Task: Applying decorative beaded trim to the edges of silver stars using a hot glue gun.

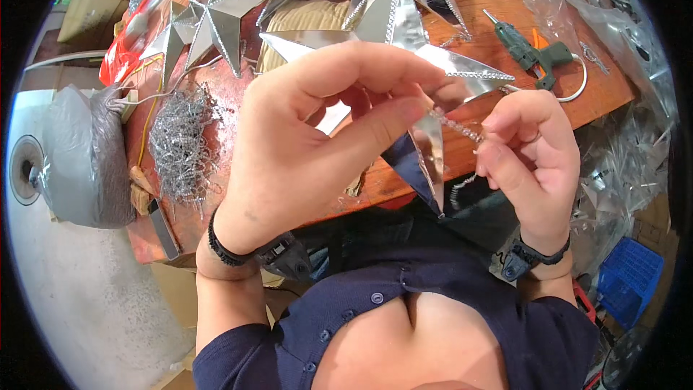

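A mirror-silver folded star (390, 18) lies tilted before me, its lower point reaching past the table's front edge. Rows of small shiny beads run along some of its ridges. Over the star's middle, my left hand (303, 123) pinches a thin beaded strand (460, 127) between thumb and fingers; its fingers partly cover the star. To the right, my right hand (535, 155) holds the same strand between thumb and forefinger, and a loose tail hangs below it. The strand spans the short gap between both hands.
More silver stars (209, 18) lie at the back. A green glue gun (527, 50) rests at right near clear plastic sheeting (613, 36). A silver strand tangle (180, 144), a phone (164, 230) and a grey bag (83, 159) are left. A blue basket (629, 282) stands lower right.
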Demonstrator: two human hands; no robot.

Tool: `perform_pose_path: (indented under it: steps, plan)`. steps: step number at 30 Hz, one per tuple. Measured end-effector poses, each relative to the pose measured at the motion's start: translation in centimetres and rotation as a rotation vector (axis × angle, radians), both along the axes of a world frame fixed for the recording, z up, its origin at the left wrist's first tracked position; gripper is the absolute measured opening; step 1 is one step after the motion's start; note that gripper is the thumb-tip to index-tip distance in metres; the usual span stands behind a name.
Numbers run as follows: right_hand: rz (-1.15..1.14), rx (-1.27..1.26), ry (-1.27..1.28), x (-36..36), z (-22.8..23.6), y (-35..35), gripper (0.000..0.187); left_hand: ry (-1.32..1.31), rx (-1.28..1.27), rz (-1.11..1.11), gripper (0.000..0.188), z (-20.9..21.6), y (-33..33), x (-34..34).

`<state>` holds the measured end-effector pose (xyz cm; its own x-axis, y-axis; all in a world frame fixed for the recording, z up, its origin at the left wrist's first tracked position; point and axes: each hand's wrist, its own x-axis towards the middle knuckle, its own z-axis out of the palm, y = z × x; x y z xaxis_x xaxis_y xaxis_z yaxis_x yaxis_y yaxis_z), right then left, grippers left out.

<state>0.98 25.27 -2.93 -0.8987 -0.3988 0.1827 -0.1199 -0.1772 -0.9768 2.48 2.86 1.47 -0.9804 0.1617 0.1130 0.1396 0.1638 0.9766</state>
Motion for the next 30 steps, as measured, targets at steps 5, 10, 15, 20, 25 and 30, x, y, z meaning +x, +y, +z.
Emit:
perform_pose_path:
  steps: [5,10,15,20,25,30]
  plan:
    - [-0.071,0.304,0.286,-0.3,-1.1,-0.8,0.027,0.133,-0.161,0.048,0.027,-1.0,-1.3,-0.9]
    - [-0.241,0.382,0.548,-1.1,-2.1,-1.6,0.027,0.243,-0.314,-0.017,0.021,-1.2,-2.0,-1.3]
    - [-0.196,0.592,0.69,-1.2,-0.1,-1.5,0.014,0.392,-0.44,-0.05,0.014,-1.5,-2.2,-2.0]
    - [0.002,0.424,0.413,-1.2,0.9,-1.1,0.009,0.486,-0.495,-0.091,0.007,-1.3,-2.7,-2.6]
    - [-0.075,0.295,0.044,-0.1,1.1,-2.0,0.022,0.357,-0.456,-0.042,0.007,-1.7,-3.0,-2.6]
    - [0.021,0.375,0.153,-0.7,0.4,-1.8,0.026,0.221,-0.466,-0.029,0.008,-1.6,-2.9,-2.5]
